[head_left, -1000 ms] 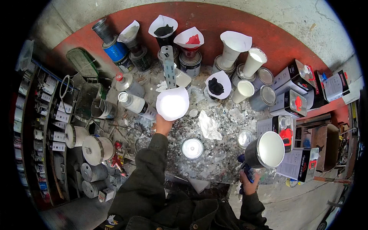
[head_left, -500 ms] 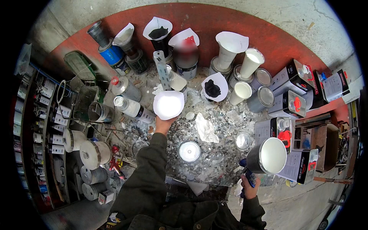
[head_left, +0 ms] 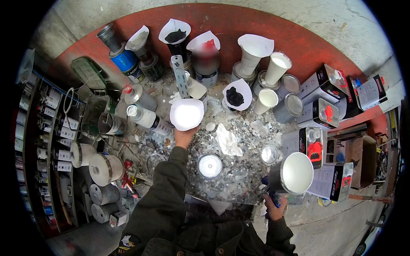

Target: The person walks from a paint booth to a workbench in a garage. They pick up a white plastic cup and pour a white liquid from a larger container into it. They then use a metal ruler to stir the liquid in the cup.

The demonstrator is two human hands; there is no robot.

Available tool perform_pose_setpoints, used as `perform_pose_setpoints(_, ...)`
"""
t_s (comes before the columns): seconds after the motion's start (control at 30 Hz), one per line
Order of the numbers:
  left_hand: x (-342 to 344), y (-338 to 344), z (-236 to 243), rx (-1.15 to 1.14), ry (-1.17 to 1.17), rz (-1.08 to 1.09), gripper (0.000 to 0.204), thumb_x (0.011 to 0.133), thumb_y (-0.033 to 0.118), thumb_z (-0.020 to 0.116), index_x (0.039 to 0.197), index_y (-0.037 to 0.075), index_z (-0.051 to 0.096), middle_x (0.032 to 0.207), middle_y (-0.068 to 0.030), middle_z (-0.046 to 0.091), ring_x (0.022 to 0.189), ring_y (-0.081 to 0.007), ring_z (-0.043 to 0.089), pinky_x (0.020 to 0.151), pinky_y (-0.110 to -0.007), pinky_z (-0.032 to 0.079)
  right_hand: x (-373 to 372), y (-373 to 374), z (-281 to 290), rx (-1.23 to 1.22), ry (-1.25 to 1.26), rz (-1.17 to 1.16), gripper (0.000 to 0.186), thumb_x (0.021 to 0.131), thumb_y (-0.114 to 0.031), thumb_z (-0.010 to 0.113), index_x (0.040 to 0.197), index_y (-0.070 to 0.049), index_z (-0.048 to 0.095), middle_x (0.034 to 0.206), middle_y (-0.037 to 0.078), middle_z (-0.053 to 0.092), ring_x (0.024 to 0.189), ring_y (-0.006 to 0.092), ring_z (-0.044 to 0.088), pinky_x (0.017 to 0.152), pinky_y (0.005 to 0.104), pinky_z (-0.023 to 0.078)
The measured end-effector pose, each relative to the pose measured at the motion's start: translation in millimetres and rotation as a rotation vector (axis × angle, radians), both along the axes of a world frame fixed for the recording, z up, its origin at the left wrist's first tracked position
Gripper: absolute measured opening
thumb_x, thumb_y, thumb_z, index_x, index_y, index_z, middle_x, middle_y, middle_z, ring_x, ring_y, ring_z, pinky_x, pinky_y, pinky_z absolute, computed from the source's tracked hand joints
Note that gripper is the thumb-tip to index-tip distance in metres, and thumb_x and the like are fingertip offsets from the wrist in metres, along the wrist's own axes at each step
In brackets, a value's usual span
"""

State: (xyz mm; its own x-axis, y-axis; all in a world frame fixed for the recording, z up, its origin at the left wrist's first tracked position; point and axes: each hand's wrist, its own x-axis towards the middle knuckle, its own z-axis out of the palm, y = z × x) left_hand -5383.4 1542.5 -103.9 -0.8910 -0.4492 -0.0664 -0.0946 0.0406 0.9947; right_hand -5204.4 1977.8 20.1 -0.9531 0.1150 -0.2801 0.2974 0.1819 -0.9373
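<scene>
My left hand (head_left: 185,136) is wrapped round a cup lined with a white paper cone (head_left: 186,114); the cone looks bright white inside, and the cup beneath is mostly hidden. Off the bench's right front edge, my right hand (head_left: 276,206) is closed on the blue handle of a spray gun (head_left: 277,198). The gun carries a wide grey cup, open at the top and white inside (head_left: 298,173). Between my hands, a round white-topped tin (head_left: 210,165) stands on the paint-spattered bench. A crumpled white cloth (head_left: 228,141) lies behind it.
Several paper-lined cups, one with black residue (head_left: 235,97), stand along the back. White cups (head_left: 267,101) and grey tins (head_left: 289,106) stand back right. Rectangular solvent cans (head_left: 317,143) line the right edge. Bottles (head_left: 147,119) are beside my left hand; shelves of tins (head_left: 57,128) stand left.
The spray gun and its cup have shifted slightly left in my right hand. My left hand keeps its hold on the paper-lined cup. The whole view has moved a little.
</scene>
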Motion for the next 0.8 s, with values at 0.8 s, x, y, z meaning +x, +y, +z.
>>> perform_pose_setpoints(0.8,381,98,97,0.034,-0.441,-0.486,0.049,0.088,0.025,0.077,0.13,0.006,0.061,0.111,-0.016,0.069,0.102,-0.025,0.068,0.088,-0.036,0.054,42,-186,-32,-0.133,0.217,0.783,0.038,0.086,-0.013,0.069,0.121,-0.001,0.064,0.086,0.015,0.07,0.073,0.0247,0.07,0.069,0.0344,0.053)
